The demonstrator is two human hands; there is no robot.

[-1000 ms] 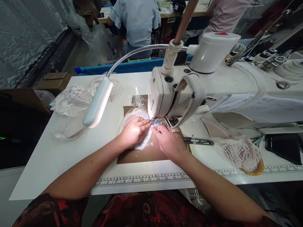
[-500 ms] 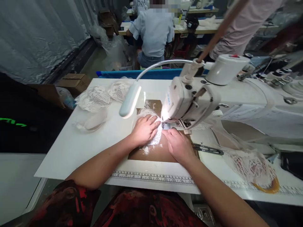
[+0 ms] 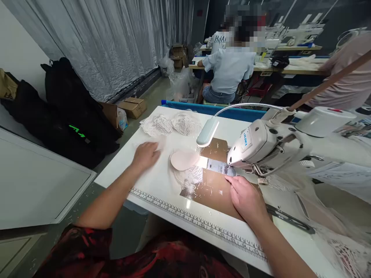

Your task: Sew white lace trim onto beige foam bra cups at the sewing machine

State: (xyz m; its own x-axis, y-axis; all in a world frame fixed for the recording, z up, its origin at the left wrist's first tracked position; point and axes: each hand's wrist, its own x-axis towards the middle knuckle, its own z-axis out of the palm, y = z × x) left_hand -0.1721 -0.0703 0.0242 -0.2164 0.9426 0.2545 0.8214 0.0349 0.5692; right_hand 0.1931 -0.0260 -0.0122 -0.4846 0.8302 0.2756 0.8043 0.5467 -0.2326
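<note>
My left hand (image 3: 146, 155) is blurred above the left part of the table, at a sheer pale fabric piece (image 3: 136, 145) that it partly covers; its grip is unclear. To its right lies a pale pink moulded bra cup (image 3: 183, 160) with white lace (image 3: 193, 175) beside and beneath it, untouched by either hand. My right hand (image 3: 246, 197) rests on the brown board (image 3: 214, 189), just in front of the sewing machine's needle plate (image 3: 217, 166). Its thumb and index finger are together at the tips; anything between them is too small to make out.
A white sewing machine (image 3: 255, 143) stands at the right, with a lamp (image 3: 207, 132) over the table. Two lace cups (image 3: 185, 122) lie at the back left. Long dark scissors or snips (image 3: 290, 219) lie right of my right hand. A person (image 3: 232, 69) sits farther back.
My left hand has let go of the lace piece by the needle and moved left. The cup and lace now lie left of the needle. The view has turned left; my right hand stays by the machine.
</note>
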